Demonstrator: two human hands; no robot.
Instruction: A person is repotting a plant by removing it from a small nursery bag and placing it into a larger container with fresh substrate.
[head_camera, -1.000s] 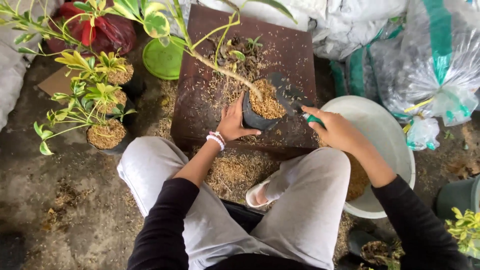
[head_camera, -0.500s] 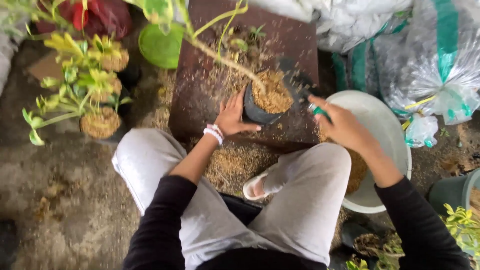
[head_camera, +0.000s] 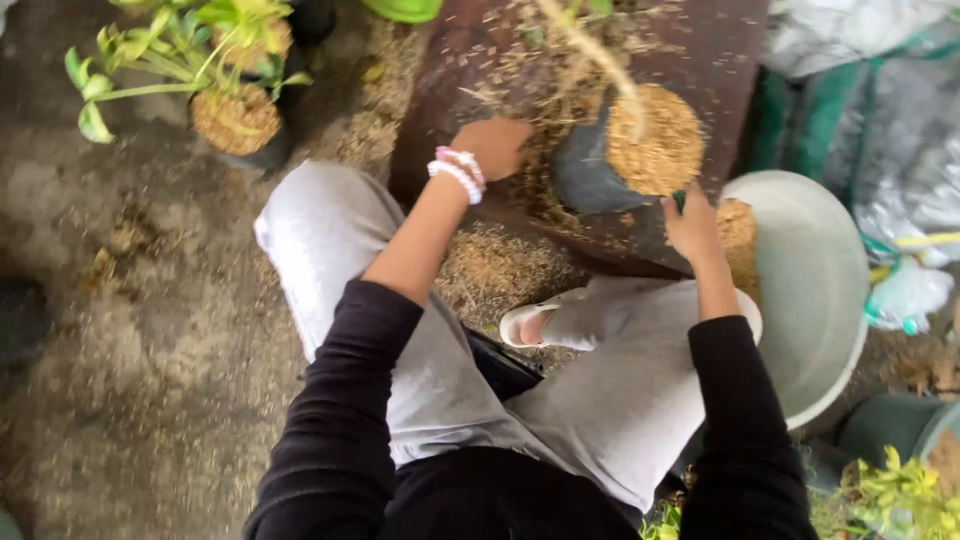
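Note:
A black soft pot (head_camera: 585, 178) filled with tan husk (head_camera: 655, 150) stands tilted on a dark brown board (head_camera: 715, 60), with a thin plant stem (head_camera: 600, 60) rising from it. My left hand (head_camera: 495, 145), with bead bracelets at the wrist, rests on the board just left of the pot. Its fingers are curled and blurred. My right hand (head_camera: 692, 228) is below the pot's rim, at the edge of a pale basin (head_camera: 815, 290), pinching a small green thing (head_camera: 680, 200). I am squatting; my grey trousers and a white sandal (head_camera: 530, 322) show below.
Husk (head_camera: 500, 268) is scattered over the board and the ground in front of it. Potted green plants (head_camera: 235, 115) stand at the upper left. Plastic sacks (head_camera: 880, 110) lie at the right, and another leafy plant (head_camera: 900, 490) is at the bottom right. The floor is bare concrete.
The view has dropped closer to the pot. My right hand has come down from beside the rim to the basin's edge. My left hand has slid slightly off the pot's side.

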